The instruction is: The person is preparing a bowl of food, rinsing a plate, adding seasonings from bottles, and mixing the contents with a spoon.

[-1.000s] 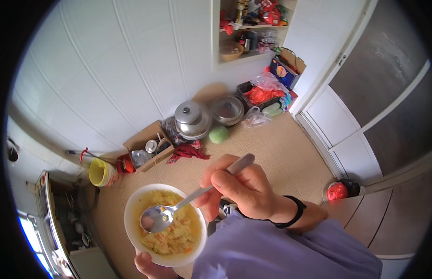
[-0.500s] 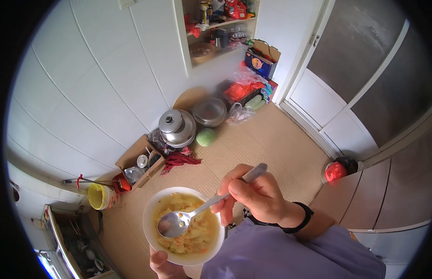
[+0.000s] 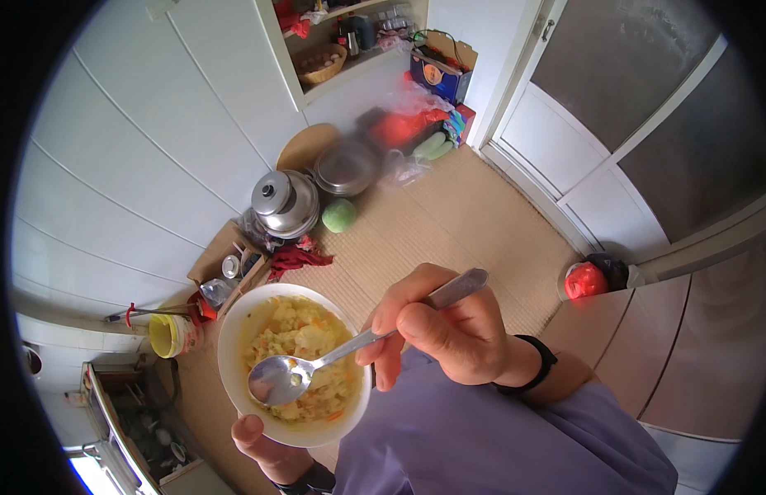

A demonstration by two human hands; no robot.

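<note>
A white bowl (image 3: 231, 338) of yellowish soupy food (image 3: 304, 338) with orange bits is held up in front of me. My left hand (image 3: 267, 450) grips its near rim, the thumb on the edge and the other fingers hidden beneath. Between thumb and fingers, my right hand (image 3: 445, 330) pinches the handle of a metal spoon (image 3: 342, 349). The spoon's bowl hangs over the food, with a few small bits in it; whether it touches the food I cannot tell. A black band circles my right wrist.
Along the far wall stand a cardboard box (image 3: 226, 247), lidded metal pots (image 3: 286, 206), a green round vegetable (image 3: 338, 215) and bags. A yellow bucket (image 3: 175, 334) is at left, above an open drawer unit (image 3: 144, 412). A sliding door (image 3: 614, 107) and a red bag (image 3: 586, 281) are at right.
The bowl has moved left and up in the picture and tilts more toward me, with the spoon shifting left along with it. The room behind has shifted left and up as the view turned.
</note>
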